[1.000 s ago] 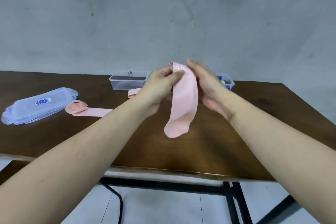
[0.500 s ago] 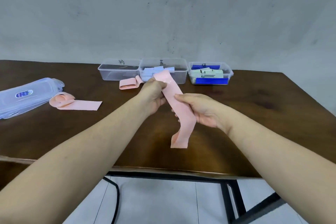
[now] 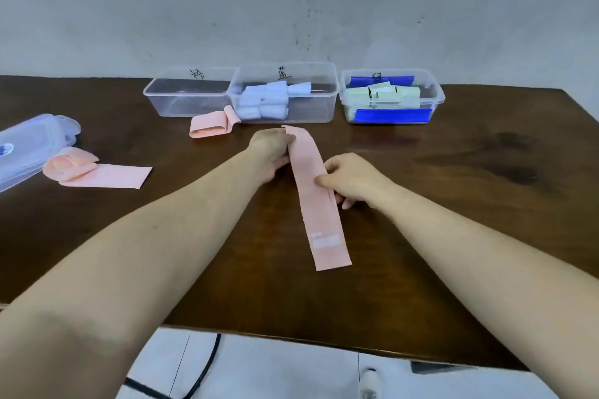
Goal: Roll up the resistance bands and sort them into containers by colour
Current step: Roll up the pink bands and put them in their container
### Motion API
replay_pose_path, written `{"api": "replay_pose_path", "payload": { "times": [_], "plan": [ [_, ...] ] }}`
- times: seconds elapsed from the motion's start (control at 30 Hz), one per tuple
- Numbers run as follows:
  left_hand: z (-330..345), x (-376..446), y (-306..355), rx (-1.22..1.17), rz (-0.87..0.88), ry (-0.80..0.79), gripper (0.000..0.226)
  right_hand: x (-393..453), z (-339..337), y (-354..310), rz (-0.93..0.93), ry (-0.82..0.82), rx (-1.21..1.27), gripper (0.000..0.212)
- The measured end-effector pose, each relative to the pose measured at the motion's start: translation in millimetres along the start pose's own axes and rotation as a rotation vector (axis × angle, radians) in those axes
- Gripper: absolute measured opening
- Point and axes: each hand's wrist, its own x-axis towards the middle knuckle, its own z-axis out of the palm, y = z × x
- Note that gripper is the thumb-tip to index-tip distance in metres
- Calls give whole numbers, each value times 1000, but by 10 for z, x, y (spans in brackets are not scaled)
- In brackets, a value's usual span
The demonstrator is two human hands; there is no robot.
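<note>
On the brown wooden table [image 3: 453, 236], a flat pink elastic resistance band [image 3: 316, 201] lies stretched; left hand [image 3: 270, 152] pinches its far end, right hand [image 3: 353, 180] its middle. Probably limp and light, best rolled from one end.

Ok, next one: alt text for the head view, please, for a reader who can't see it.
Two hands, left and right, hold a pink band laid flat on a brown table. Behind it stand three clear tubs: an empty one, one with pale blue rolls and one with green rolls. Two more pink bands lie at left.
</note>
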Motion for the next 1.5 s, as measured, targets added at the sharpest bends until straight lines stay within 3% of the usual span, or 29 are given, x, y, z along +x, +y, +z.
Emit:
{"api": "replay_pose_path", "payload": {
  "times": [0.13,0.23,0.37,0.47,0.67,0.87,1.03,1.23,1.5],
  "plan": [
    [34,69,-67,9,5,-24,18,52,-52,76,21,112,-230,31],
    [-16,113,-192,101,97,-29,40,47,-64,127,-3,161,-228,37],
    [-78,-19,-351,405,327,-8,36,-39,-5,245,-187,151,-229,19],
    [-139,-177,-495,481,443,-35,26,-172,44,351,-280,173,-259,7],
    [-379,-647,-799,678,689,-268,15,-525,187,597,-467,163,-28,12],
    [-680,-1059,-1063,784,875,-468,17,-906,226,855,-625,145,-94,23],
    [-780,-1182,-1142,836,950,-455,27,-1094,176,944,-612,85,-302,41],
    [-655,-1310,-1224,994,1034,-386,28,-1122,336,906,-659,252,-295,11],
    [-820,-1561,-1389,949,1057,-343,11,-1449,566,858,-642,227,-157,7]
  ]
}}
